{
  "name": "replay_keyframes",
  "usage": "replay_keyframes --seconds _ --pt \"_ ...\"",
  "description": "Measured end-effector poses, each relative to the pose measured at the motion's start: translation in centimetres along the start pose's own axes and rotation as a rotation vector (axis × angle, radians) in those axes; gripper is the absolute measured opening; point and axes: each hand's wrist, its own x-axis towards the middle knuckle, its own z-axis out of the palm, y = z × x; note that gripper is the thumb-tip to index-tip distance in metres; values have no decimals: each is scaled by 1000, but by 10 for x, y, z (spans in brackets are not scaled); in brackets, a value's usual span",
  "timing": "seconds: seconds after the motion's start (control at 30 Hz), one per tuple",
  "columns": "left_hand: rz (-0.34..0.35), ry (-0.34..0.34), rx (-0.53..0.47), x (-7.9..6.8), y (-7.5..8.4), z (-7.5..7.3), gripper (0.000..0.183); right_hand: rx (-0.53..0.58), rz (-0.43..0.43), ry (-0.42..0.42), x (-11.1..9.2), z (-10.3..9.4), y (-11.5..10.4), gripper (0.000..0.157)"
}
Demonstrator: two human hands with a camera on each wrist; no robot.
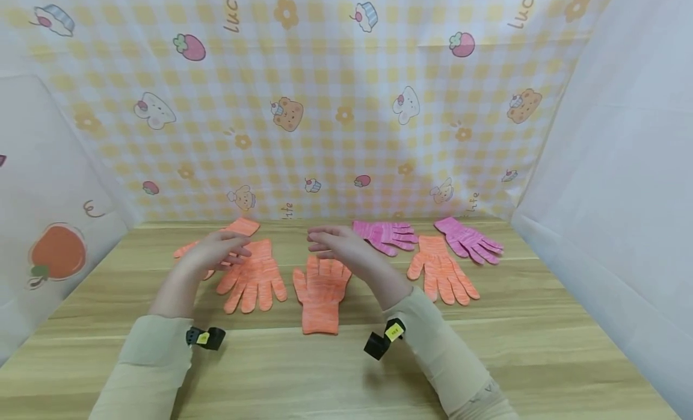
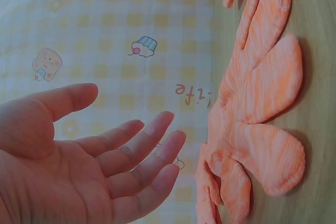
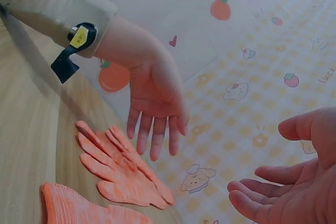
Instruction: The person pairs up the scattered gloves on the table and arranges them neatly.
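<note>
My left hand hovers above the orange knit gloves at the left, fingers loosely spread with nothing in them. Under it lies an orange glove, partly hidden by the hand, and a second orange glove overlaps it, fingers toward me. My right hand is held in the air over a middle orange glove, whose cuff faces me; the hand covers some of its fingertips. In the right wrist view the right hand has relaxed, slightly bent fingers and holds nothing. Both palms face inward.
Toward the right lie another orange glove and two pink gloves, one near the back middle and one farther right. A checked curtain hangs behind the wooden table, with white sheets at both sides.
</note>
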Motion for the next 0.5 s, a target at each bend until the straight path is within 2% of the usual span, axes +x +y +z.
replay_keyframes --seconds 0.23,0.5 --pt "-30 28 -39 2 -8 -4 65 10 26 6 12 4 5 41" --pt "-73 31 -23 1 -11 -7 69 29 50 13 22 15 6 41"
